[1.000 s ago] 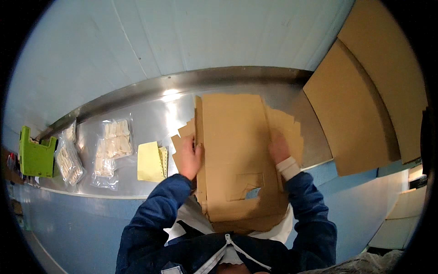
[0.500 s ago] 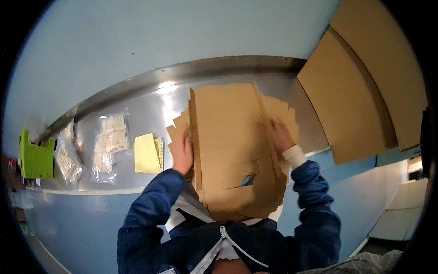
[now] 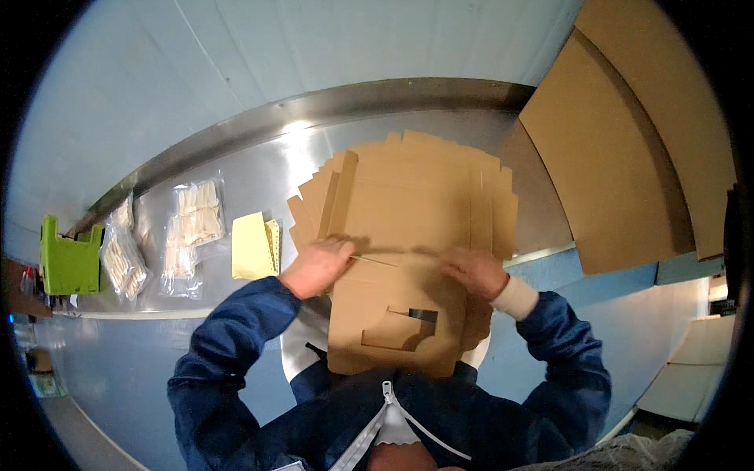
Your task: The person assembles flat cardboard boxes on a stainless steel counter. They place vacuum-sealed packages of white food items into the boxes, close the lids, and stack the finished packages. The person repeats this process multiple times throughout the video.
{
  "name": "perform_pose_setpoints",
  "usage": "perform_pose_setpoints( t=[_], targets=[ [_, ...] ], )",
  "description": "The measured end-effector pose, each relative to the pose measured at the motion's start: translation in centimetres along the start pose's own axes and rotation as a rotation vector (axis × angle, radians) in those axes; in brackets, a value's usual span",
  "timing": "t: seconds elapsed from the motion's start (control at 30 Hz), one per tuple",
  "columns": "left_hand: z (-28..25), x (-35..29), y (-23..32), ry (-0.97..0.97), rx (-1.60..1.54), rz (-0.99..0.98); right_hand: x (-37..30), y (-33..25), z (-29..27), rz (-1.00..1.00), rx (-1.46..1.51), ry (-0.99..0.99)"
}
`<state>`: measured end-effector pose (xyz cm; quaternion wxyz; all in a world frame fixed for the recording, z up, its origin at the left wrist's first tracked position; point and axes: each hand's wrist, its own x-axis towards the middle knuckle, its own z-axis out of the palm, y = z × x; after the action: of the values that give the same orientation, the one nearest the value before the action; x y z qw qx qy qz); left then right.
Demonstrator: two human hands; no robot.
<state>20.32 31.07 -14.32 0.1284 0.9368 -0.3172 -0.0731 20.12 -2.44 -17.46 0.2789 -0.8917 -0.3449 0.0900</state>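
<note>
A flat brown cardboard box blank (image 3: 416, 200) lies partly on the metal table, its near panel sloping toward my body. That near panel has a cut-out window with a loose flap. My left hand (image 3: 320, 267) is closed on the blank at a cross crease near its left edge, fingers pointing inward. Level with it on the right, my right hand (image 3: 475, 273) presses curled fingers along the same crease. A raised side flap (image 3: 341, 192) stands up beyond my left hand. More jagged cardboard edges show beneath, as of further blanks stacked under it.
Yellow paper sheets (image 3: 250, 245) lie left of the blank. Beyond them are clear bags of wooden cutlery (image 3: 192, 224), another such bag (image 3: 123, 259) and a green plastic holder (image 3: 71, 263). Large cardboard sheets (image 3: 605, 157) lean at the right. A metal ledge (image 3: 314, 106) runs along the wall.
Both hands have moved from the blank's sides inward onto its cross crease. The blank's near panel now bends at that crease, and the window flap gapes wider.
</note>
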Motion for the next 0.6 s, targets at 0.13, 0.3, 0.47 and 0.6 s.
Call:
perform_pose_setpoints(
  t=[0.13, 0.3, 0.47, 0.6],
  targets=[
    [4.6, 1.6, 1.7, 0.186, 0.189, 0.068, 2.5, 0.6, 1.9, -0.014, 0.015, 0.049],
    [4.9, 2.3, 2.8, 0.193, 0.241, 0.022, 2.3, 1.4, 3.1, -0.138, 0.043, 0.075],
    [5.4, 2.4, 2.5, 0.173, 0.26, 0.025, 2.9, 1.2, 3.6, -0.227, -0.156, 0.066],
    [5.6, 2.6, 2.4, 0.202, 0.227, 0.041, 3.5, -0.7, 2.1, -0.306, -0.357, 0.095]
  ],
)
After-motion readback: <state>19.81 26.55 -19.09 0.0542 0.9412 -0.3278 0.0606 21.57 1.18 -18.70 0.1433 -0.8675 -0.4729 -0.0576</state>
